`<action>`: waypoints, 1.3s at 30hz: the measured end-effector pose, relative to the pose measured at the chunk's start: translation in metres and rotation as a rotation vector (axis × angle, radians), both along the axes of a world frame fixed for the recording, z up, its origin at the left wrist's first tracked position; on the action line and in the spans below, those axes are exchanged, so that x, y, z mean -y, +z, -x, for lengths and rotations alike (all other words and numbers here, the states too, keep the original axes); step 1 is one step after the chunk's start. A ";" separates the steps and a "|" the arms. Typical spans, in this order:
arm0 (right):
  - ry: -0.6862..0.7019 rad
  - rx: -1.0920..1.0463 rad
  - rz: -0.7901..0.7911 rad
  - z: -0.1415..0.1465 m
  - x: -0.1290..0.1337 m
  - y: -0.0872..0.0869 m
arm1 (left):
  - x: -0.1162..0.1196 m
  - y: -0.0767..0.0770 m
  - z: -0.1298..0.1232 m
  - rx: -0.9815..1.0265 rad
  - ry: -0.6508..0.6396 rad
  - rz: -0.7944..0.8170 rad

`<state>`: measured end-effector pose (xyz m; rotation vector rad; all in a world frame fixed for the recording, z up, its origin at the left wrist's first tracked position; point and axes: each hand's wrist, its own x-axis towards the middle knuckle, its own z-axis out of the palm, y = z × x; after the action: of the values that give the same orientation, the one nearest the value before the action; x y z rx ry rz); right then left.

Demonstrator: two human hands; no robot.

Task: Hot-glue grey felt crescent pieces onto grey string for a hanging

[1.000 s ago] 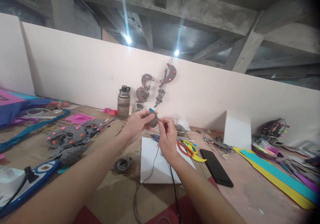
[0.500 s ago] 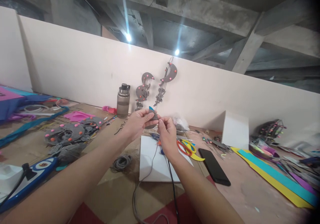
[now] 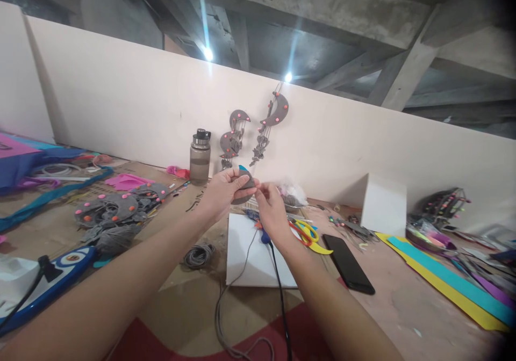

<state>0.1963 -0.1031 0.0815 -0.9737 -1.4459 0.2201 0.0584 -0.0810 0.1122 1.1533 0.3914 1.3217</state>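
My left hand (image 3: pixel 221 192) is closed on a grey felt piece (image 3: pixel 247 179), with a blue tip poking out above the fingers. At its right edge my right hand (image 3: pixel 271 205) pinches, fingertips touching the piece; whatever sits between them is too small to make out. Both hands are raised over a white board (image 3: pixel 245 267). A grey cord (image 3: pixel 242 275) runs down from near my right hand across the board. Partly behind my right wrist lie a blue-handled tool with a black cable (image 3: pixel 278 275) and scissors with yellow and red-orange handles (image 3: pixel 308 232).
A coil of grey cord (image 3: pixel 199 255) lies left of the board, a black phone (image 3: pixel 349 264) right of it. Behind stand a water bottle (image 3: pixel 200 159) and hanging felt moons (image 3: pixel 278 109). Decorated grey felt pieces (image 3: pixel 116 208) are at left, coloured strips (image 3: pixel 443 280) at right.
The view has tilted and shifted slightly. Both hands stay together at the grey felt piece, with only a small shift of the right fingers.
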 end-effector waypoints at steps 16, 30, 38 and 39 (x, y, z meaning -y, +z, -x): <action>-0.085 0.298 -0.290 -0.014 0.018 0.026 | 0.006 -0.004 -0.005 -0.078 -0.175 -0.036; -0.051 0.340 -0.334 -0.011 0.017 0.027 | 0.006 -0.005 -0.006 -0.125 -0.113 -0.023; -0.066 0.354 -0.428 -0.012 0.016 0.024 | 0.010 -0.002 -0.005 -0.125 -0.149 -0.019; -0.068 0.350 -0.430 -0.012 0.016 0.023 | 0.011 -0.002 -0.006 -0.126 -0.156 -0.019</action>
<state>0.2081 -0.1188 0.1047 -0.7256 -1.6828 -0.3173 0.0640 -0.0919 0.1107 1.2613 0.3732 1.1231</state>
